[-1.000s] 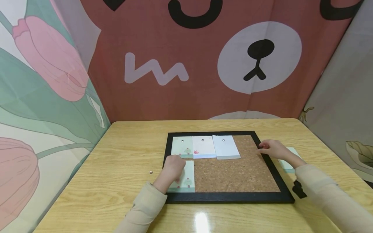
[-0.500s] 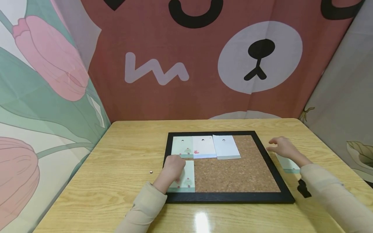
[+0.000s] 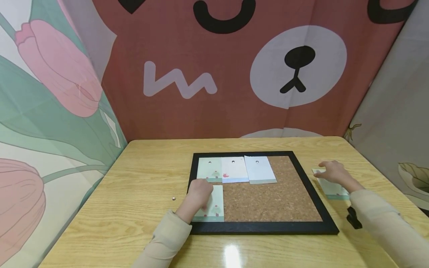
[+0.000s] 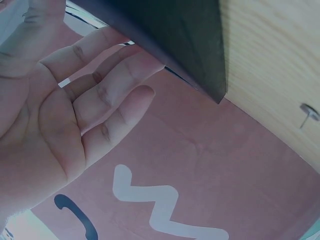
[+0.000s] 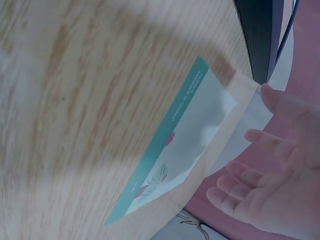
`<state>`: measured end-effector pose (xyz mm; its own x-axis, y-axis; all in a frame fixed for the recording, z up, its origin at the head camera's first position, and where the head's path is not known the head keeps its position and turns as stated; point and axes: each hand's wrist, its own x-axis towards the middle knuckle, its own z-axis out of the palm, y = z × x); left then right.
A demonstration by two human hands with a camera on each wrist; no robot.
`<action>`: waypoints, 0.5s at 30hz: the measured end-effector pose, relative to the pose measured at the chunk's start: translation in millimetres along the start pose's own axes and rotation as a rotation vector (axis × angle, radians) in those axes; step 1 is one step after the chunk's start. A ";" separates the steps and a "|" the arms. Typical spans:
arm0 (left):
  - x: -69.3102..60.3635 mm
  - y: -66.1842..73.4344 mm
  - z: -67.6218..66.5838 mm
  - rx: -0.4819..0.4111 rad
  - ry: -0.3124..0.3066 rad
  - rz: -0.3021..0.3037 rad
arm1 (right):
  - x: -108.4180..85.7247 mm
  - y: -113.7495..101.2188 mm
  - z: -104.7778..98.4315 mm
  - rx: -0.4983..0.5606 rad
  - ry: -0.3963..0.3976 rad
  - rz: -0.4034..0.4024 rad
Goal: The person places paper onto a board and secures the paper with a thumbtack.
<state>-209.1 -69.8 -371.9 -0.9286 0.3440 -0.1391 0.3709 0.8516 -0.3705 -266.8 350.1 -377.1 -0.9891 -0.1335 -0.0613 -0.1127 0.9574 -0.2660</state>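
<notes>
A black-framed corkboard (image 3: 271, 203) lies flat on the wooden table. My left hand (image 3: 200, 193) rests over a pale green note card (image 3: 216, 204) at the board's lower left. In the left wrist view, the fingers of my left hand (image 4: 80, 100) are slightly bent against the dark frame (image 4: 190, 50); the contact with the card is hidden. Right of the board, my right hand (image 3: 336, 175) hovers over another pale green card (image 3: 336, 191). The right wrist view shows my right hand (image 5: 280, 170) with fingers apart beside that card (image 5: 187, 135), holding nothing visible.
Three cards, a green one (image 3: 204, 171), a white one (image 3: 234, 173) and a bluish one (image 3: 263, 173), are pinned along the board's top. A loose silver pushpin (image 3: 173, 198) lies left of the board. A bear-print cloth (image 3: 231, 115) hangs behind the table.
My right hand has moved away from the board's right frame, outward to the right, and come over the loose card. My left hand has stayed on its card.
</notes>
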 end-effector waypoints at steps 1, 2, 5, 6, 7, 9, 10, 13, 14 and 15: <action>0.1 -0.3 -0.3 0.002 0.000 0.000 | -0.1 0.7 -0.4 0.003 -0.005 0.006; 0.1 -0.5 -0.2 0.002 0.002 0.001 | -0.3 1.5 -0.7 0.005 -0.010 0.012; 0.2 -0.5 0.1 0.001 0.003 0.001 | -1.4 3.6 -1.3 0.010 -0.021 0.032; 0.1 -0.5 -0.1 0.000 0.002 0.001 | -1.8 4.5 -1.3 0.013 -0.025 0.041; -0.1 -0.4 -0.1 -0.002 0.002 0.000 | -2.0 5.3 -1.2 0.016 -0.029 0.048; -0.6 -0.1 -0.3 -0.005 0.000 0.000 | -2.3 6.4 -1.3 0.016 -0.041 0.056; -0.9 0.1 -0.3 -0.005 0.001 0.000 | -2.3 7.0 -1.3 0.017 -0.047 0.060; -1.5 0.4 0.1 -0.005 0.008 0.000 | -1.8 8.5 -0.9 0.022 -0.069 0.070; -1.6 0.4 0.0 -0.005 0.010 0.001 | -1.9 8.6 -1.0 0.026 -0.078 0.070; -1.7 0.2 0.1 -0.004 0.013 0.001 | -1.8 9.0 -0.9 0.031 -0.087 0.073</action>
<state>-207.4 -70.2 -371.8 -0.9281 0.3498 -0.1275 0.3718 0.8530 -0.3663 -266.1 359.2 -378.5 -0.9826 -0.0865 -0.1646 -0.0360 0.9570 -0.2877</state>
